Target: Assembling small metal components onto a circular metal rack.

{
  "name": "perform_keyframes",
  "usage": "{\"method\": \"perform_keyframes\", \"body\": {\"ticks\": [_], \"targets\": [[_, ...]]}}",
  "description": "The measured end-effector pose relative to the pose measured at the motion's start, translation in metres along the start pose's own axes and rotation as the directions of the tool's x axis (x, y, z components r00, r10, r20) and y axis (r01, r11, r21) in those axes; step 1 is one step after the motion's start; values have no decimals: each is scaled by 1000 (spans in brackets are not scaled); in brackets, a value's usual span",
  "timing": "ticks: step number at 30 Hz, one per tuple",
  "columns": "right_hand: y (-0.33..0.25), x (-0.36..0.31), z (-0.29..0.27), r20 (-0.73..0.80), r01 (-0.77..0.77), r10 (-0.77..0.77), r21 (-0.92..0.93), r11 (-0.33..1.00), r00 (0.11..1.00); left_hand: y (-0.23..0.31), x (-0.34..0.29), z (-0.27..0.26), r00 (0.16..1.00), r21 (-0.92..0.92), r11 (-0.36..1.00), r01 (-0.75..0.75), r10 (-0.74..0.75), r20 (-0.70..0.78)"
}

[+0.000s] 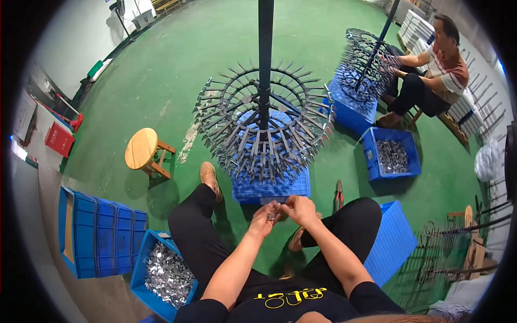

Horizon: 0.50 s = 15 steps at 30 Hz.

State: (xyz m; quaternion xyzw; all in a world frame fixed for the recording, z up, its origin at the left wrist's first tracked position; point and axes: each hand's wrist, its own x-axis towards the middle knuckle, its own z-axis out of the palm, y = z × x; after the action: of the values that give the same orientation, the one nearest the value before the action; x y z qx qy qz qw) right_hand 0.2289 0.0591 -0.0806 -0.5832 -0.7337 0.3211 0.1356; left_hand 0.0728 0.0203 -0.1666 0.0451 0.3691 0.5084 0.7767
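Observation:
My left hand (pixel 260 220) is closed around a few small silver metal pieces (pixel 271 216), which show at its fingers. Right beside it, my right hand (pixel 301 210) pinches with its fingertips at the left hand's fingers; whatever it grips is too small to make out. Beyond both hands stands a round black rack (pixel 263 137) with tiers of prongs pointing outward around a dark upright pole (pixel 265 48). Small shiny pieces hang on many prong ends. Beneath the rack is a blue plastic crate (pixel 269 191).
A blue bin (pixel 141 288) of metal pieces stands at my left by stacked blue crates (pixel 105 237). A wooden stool (pixel 141 149) is farther left. Pliers (pixel 339 196) lie near my right knee. A co-worker (pixel 444 81) sits at another rack (pixel 371 67), near a second bin (pixel 371 156).

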Motion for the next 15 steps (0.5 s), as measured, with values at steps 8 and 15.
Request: {"method": "perform_keyframes", "body": {"ticks": [8,15], "targets": [[29,18,37,85,-413,404,218,885,911,-16,47,-6,994,-147,989,-6,-10,-107],[39,26,59,-92,-408,476,389,826,875,-22,69,-18,996,-148,986,-81,76,-45]]}}
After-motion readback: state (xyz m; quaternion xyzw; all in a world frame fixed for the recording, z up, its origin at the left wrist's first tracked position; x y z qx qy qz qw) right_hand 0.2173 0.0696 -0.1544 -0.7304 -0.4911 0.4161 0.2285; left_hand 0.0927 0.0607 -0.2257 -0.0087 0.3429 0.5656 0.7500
